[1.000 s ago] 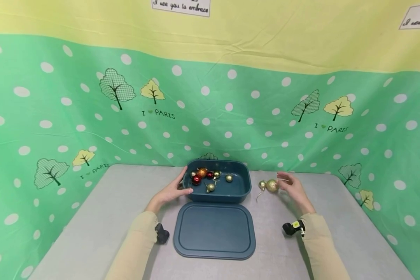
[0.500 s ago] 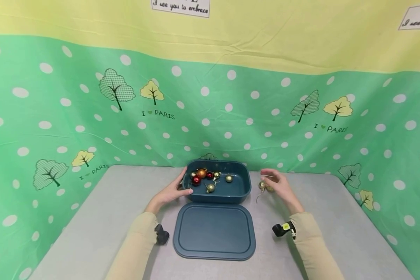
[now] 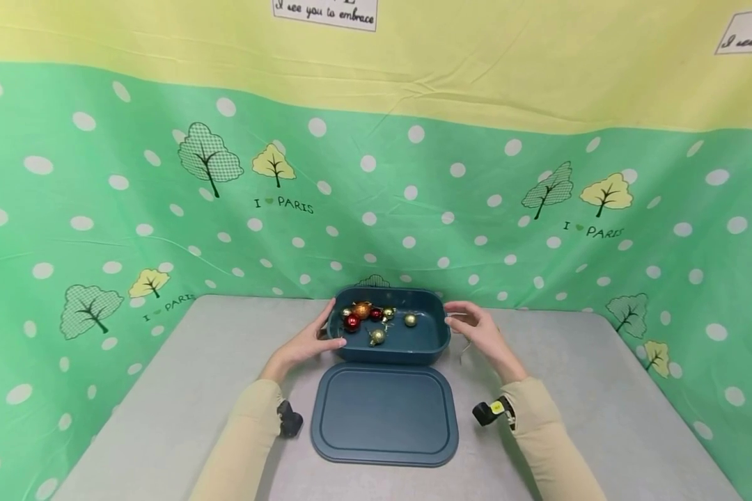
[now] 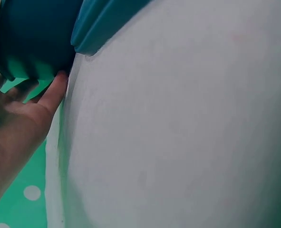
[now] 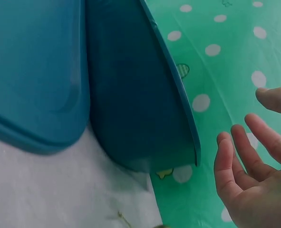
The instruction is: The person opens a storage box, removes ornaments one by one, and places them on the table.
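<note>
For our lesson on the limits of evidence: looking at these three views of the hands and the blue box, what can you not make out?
- Whether the right hand holds an ornament: head view, the hand's own back hides the palm; right wrist view shows fingers spread, the palm cut off by the edge.
- The box contents: both wrist views, hidden by its wall.
- The left hand thumb: left wrist view, cut off at the edge.
- The ornaments' hooks: head view, too small.

head view overhead, wrist views close, sharing tub [image 3: 385, 348]
</note>
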A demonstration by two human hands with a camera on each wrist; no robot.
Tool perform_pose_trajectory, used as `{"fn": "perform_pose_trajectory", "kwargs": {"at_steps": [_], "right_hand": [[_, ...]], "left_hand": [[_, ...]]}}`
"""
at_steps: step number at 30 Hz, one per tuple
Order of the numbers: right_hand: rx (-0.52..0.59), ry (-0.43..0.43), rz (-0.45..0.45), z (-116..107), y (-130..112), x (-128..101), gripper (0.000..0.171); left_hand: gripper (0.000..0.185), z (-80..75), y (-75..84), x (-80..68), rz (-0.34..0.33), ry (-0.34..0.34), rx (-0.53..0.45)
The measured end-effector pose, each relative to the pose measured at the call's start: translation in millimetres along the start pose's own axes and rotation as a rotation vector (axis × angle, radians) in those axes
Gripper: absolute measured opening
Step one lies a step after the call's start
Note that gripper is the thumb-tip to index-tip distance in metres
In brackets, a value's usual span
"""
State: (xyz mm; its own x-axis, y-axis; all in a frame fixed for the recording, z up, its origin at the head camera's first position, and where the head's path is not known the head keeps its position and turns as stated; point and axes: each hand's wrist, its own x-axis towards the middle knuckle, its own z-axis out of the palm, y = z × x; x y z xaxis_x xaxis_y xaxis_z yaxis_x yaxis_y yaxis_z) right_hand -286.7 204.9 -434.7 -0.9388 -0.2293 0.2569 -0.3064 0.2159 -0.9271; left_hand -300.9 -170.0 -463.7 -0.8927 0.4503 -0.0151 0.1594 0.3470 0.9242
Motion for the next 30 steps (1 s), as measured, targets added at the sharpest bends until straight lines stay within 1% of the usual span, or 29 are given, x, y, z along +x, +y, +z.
{"fn": "perform_pose_trajectory", "kwargs": {"at_steps": [4,8,12,16,24,28,30], "right_hand": [[0.006,-0.019,-0.001,7.8,-3.2,1.7,0.037],[0.005,-0.028,-0.008,15.2,-5.4,3.5,0.036],[0.013,-0.052,-0.004,22.1,-6.1,6.4,0.037],[-0.001,-0.083,0.004,28.2,-9.2,8.9,0.038],[-0.032,-0.123,0.006,45.0,-40.0,7.2,0.034],[-0.036,-0.147,-0.002,52.9,-44.9,9.6,0.032],[-0.036,-0.158,-0.001,56.2,-45.1,11.7,0.032]], "left_hand": [[0.099,0.0,-16.6,8.4,0.0,0.016,-0.01],[0.1,-0.7,-20.4,9.7,0.0,0.023,-0.004],[0.102,-2.1,-19.3,8.9,0.008,0.023,-0.008],[0.104,-3.1,-17.0,7.5,0.006,0.017,-0.008],[0.102,-2.2,-16.3,9.0,-0.007,0.02,0.012],[0.101,-1.9,-14.3,8.7,-0.01,0.011,0.018],[0.1,-2.1,-7.5,5.9,-0.012,0.0,0.015]]}}
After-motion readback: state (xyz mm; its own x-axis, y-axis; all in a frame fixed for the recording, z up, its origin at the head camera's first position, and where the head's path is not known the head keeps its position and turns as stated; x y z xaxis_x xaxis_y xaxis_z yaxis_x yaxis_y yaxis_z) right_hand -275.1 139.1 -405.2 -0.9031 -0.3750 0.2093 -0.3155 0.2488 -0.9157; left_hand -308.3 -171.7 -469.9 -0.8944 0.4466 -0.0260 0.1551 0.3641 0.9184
